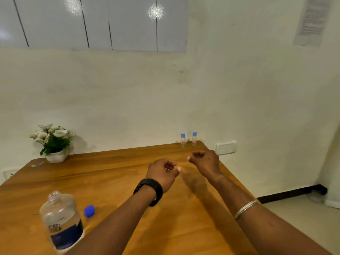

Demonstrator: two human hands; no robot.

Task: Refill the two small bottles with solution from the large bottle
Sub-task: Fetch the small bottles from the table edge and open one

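Left hand: we are holding our left hand [162, 173] above the middle of the table [114, 173], fingers loosely curled, gripping nothing; a black watch [150, 190] is sitting on the wrist.
Right hand: we are holding our right hand [205, 161] just beside the left one, fingers loosely curled inward, gripping nothing; a silver bangle [245, 208] is circling the forearm.
Large bottle: the clear large bottle [61, 220] with a dark blue label is standing uncapped at the near left of the table, well apart from both hands; clear liquid is showing inside it.
Blue cap: the blue cap [89, 211] is lying on the table just to the right of the large bottle, not touching it.
Small bottles: the left small bottle [182, 139] and the right small bottle [194, 138] are standing upright, side by side, at the far right corner of the table, both wearing light blue caps, beyond the right hand.
Potted plant: a potted plant [53, 142] with white flowers is standing at the far left edge of the table, against the wall.
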